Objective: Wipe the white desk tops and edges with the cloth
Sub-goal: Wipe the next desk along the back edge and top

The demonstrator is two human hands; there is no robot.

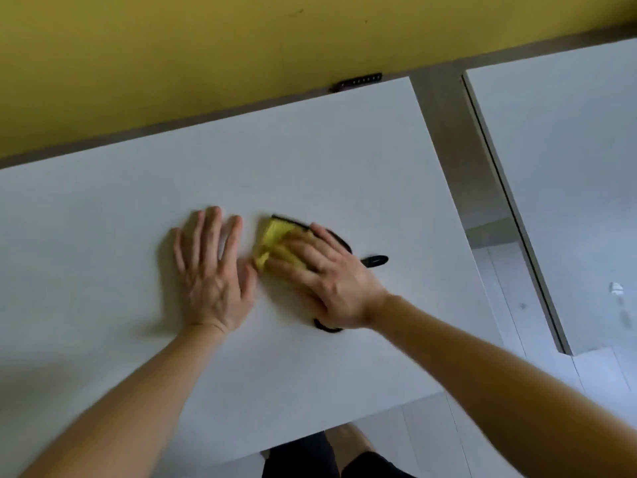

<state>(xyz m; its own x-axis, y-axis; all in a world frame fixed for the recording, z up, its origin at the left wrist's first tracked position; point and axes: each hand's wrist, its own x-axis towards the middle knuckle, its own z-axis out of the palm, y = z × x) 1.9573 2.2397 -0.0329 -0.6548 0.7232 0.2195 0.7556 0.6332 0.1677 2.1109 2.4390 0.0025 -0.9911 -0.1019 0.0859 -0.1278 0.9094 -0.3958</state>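
Cloth sat mid-desk, bunched under right hand. Fingers were spread and flat on it, no pinch, likely to load it evenly for the swipe. Left hand lay just beside the cloth at its 9 o'clock, palm down, fingers spread, probably bracing. Loop stuck out at 3 o'clock. Second desk at 2 o'clock: probably not yet wiped.

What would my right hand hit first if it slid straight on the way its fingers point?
Probably the left hand, lying flat on the white desk top just beyond the yellow cloth under the right hand.
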